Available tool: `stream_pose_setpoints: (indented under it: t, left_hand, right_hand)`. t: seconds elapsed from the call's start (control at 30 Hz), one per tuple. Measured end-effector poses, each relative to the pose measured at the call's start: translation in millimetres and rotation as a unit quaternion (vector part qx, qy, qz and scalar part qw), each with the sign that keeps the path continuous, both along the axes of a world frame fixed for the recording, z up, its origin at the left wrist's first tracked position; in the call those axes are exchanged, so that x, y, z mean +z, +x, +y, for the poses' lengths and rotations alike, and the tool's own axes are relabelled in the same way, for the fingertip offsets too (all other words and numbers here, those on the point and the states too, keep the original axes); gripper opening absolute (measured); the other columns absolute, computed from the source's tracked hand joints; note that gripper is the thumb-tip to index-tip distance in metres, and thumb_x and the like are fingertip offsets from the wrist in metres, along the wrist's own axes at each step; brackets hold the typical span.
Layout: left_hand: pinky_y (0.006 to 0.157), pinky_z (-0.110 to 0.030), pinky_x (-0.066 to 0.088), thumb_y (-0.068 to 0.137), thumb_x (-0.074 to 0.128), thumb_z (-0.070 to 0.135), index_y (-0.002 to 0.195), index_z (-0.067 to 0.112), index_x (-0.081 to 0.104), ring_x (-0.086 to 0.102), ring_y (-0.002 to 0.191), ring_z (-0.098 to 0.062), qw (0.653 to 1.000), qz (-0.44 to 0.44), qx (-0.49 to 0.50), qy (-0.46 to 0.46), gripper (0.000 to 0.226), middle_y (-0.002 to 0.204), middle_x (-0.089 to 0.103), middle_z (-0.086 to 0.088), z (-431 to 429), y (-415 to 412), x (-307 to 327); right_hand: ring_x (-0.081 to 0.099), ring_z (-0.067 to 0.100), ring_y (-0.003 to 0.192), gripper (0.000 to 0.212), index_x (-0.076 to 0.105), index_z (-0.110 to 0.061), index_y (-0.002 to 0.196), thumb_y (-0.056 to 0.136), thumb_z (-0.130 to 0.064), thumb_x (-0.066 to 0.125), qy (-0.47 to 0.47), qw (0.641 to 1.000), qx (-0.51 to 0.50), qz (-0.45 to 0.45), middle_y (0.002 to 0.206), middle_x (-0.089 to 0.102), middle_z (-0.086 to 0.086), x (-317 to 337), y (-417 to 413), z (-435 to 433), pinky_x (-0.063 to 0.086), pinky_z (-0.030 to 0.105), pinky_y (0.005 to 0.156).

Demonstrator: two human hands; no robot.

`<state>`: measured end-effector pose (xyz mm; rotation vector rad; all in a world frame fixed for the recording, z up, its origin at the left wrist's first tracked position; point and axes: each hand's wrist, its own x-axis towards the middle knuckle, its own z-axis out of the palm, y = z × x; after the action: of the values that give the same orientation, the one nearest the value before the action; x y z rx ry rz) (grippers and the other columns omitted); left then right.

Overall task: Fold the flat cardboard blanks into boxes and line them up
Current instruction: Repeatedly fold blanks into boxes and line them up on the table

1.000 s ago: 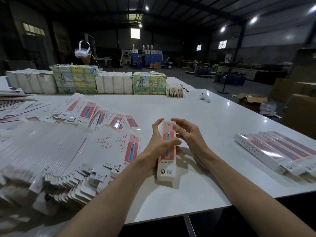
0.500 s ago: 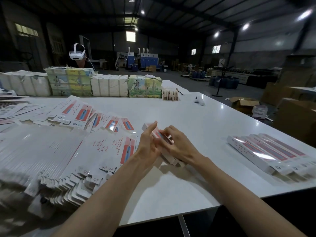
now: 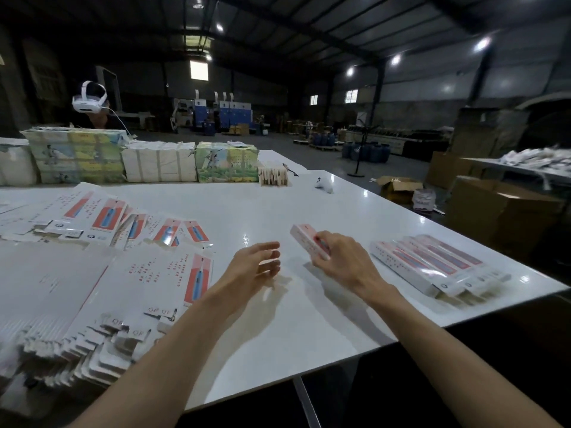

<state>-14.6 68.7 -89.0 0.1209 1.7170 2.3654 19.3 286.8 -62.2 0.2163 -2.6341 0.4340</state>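
Nearby, flat blanks (image 3: 92, 304): a fanned pile at the near left of the white table (image 3: 278, 329), printed faces up.
Left hand (image 3: 255, 267): over the table beside the pile, fingers loose and slightly spread, holding nothing.
Right hand (image 3: 343, 262): fingers curled round one folded box (image 3: 304, 240), whose far end points up and left.
Finished boxes (image 3: 432, 264): side by side in a row, just right of the right hand.
Far edge: wrapped bundles (image 3: 157, 163) in a line; a white headset (image 3: 89, 100) behind them.
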Motion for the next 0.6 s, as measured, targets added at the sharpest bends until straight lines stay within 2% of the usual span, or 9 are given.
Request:
stream_pose_setpoints:
  t: [0.13, 0.3, 0.5, 0.6]
  left_hand:
    - [0.075, -0.024, 0.061, 0.104, 0.056, 0.008, 0.114, 0.011, 0.079, 0.073, 0.081, -0.019, 0.999, 0.019, -0.013, -0.036, 0.025, 0.099, 0.075, -0.009, -3, 1, -2]
    - [0.075, -0.022, 0.06, 0.104, 0.055, 0.005, 0.115, 0.008, 0.078, 0.071, 0.08, -0.019, 0.995, 0.053, -0.053, -0.065, 0.025, 0.096, 0.074, -0.01, 0, 1, -4]
    - [0.079, -0.021, 0.06, 0.106, 0.052, 0.004, 0.117, 0.007, 0.075, 0.07, 0.081, -0.018, 0.99, 0.074, -0.069, -0.099, 0.026, 0.093, 0.073, -0.009, 2, 6, -2]
    - [0.081, -0.022, 0.061, 0.107, 0.052, 0.004, 0.116, 0.007, 0.075, 0.071, 0.081, -0.017, 0.988, 0.079, -0.069, -0.114, 0.026, 0.091, 0.073, -0.007, 1, 4, -3]
  right_hand:
    - [0.067, 0.024, 0.094, 0.037, 0.062, -0.016, 0.131, 0.101, -0.036, 0.062, 0.063, 0.99, -0.118, -0.043, 0.119, 0.069, 0.008, -5, 9, 45, 0.059, 0.04, 0.084]
    - [0.057, 0.024, 0.124, 0.037, 0.056, -0.013, 0.14, 0.107, -0.027, 0.049, 0.166, 0.964, -0.199, -0.052, 0.138, 0.058, 0.007, -16, 17, 85, 0.053, 0.04, 0.1]
    - [0.056, 0.022, 0.125, 0.035, 0.056, -0.015, 0.139, 0.104, -0.023, 0.056, 0.198, 0.938, -0.279, -0.059, 0.136, 0.057, 0.005, -18, 20, 102, 0.056, 0.037, 0.098]
    - [0.056, 0.022, 0.124, 0.032, 0.059, -0.014, 0.134, 0.103, -0.02, 0.056, 0.181, 0.951, -0.25, -0.004, 0.136, 0.059, 0.004, -12, 8, 79, 0.055, 0.036, 0.097]
